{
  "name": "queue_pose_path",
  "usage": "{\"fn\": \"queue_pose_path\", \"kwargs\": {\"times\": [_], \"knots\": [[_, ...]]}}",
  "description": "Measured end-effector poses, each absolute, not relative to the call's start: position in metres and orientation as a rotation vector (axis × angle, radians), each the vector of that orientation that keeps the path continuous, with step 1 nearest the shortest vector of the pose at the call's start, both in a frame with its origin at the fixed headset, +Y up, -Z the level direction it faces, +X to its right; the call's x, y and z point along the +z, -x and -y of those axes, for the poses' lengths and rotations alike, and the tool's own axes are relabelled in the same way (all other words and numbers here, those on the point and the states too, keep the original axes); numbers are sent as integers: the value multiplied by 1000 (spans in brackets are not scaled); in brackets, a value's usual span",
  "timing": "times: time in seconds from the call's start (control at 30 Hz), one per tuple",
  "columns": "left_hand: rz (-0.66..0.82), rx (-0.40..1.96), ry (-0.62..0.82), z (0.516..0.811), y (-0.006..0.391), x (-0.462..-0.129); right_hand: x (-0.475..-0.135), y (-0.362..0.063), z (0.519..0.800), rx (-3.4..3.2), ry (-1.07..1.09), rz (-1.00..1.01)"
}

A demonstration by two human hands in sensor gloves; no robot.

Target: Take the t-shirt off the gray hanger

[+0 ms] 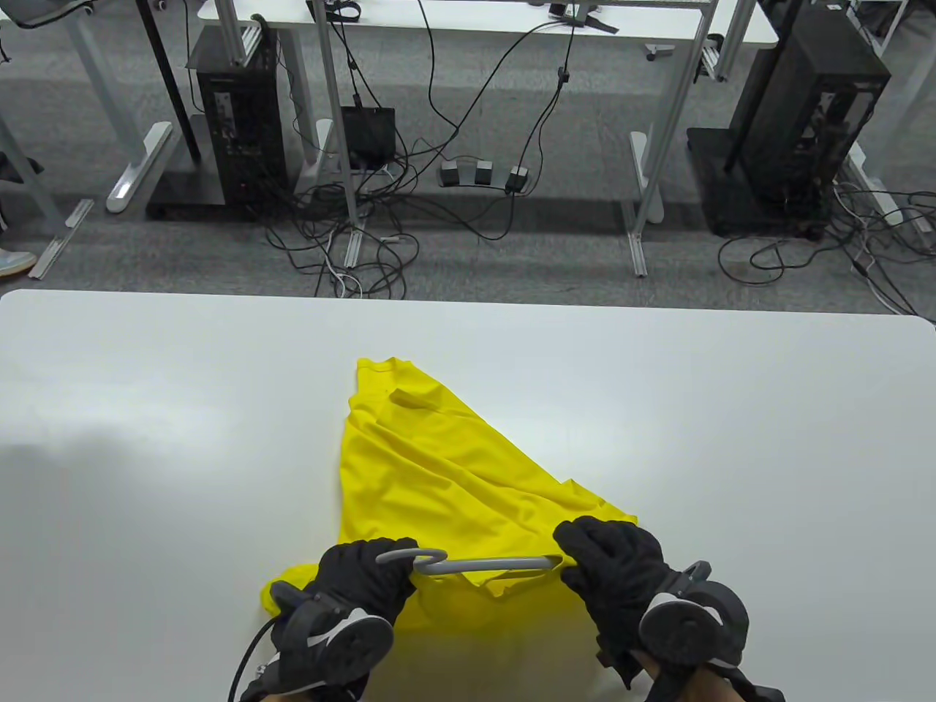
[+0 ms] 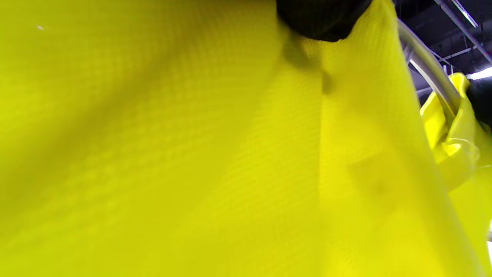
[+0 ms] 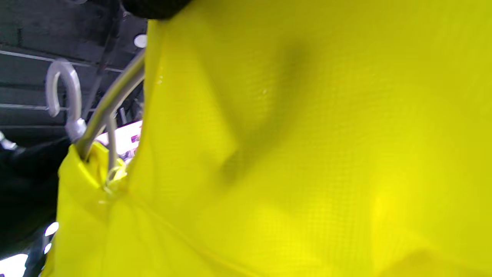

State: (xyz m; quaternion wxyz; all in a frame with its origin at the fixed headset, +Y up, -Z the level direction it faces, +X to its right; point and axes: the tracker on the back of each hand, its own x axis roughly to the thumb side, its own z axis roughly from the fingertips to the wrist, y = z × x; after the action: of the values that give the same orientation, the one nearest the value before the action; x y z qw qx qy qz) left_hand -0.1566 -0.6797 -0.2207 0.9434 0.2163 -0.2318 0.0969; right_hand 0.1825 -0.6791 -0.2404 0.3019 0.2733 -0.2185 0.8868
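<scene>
My left hand [image 1: 358, 585] grips the gray hanger [image 1: 482, 564] at its hook end, prob. to hold it steady, while my right hand [image 1: 614, 570] pinches the yellow t-shirt [image 1: 446, 468] w/ the hanger's other end under the cloth, ready to peel it off. The bar runs btwn both hands near the table [image 1: 146, 439] edge; the rest of the shirt trails away from me.

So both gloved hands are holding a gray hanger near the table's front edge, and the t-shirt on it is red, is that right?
Not quite: the t-shirt is yellow, not red, as the table view and both wrist views show. The rest holds: the left hand and right hand hold the gray hanger near the table's front edge.
</scene>
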Motion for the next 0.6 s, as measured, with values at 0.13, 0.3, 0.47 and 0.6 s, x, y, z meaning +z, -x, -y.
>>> {"fn": "queue_pose_path", "kwargs": {"times": [0.13,0.3,0.47,0.6], "knots": [[428,240,-509,674,177,-222,-249,-204,679,2285,-601,581],[409,301,-519,673,188,-225,-252,-215,680,2367,-573,622],[346,533,-474,673,198,-228,-259,-215,693,2477,-581,549],[333,483,-441,677,190,-228,-260,-201,697,2572,-645,473]]}}
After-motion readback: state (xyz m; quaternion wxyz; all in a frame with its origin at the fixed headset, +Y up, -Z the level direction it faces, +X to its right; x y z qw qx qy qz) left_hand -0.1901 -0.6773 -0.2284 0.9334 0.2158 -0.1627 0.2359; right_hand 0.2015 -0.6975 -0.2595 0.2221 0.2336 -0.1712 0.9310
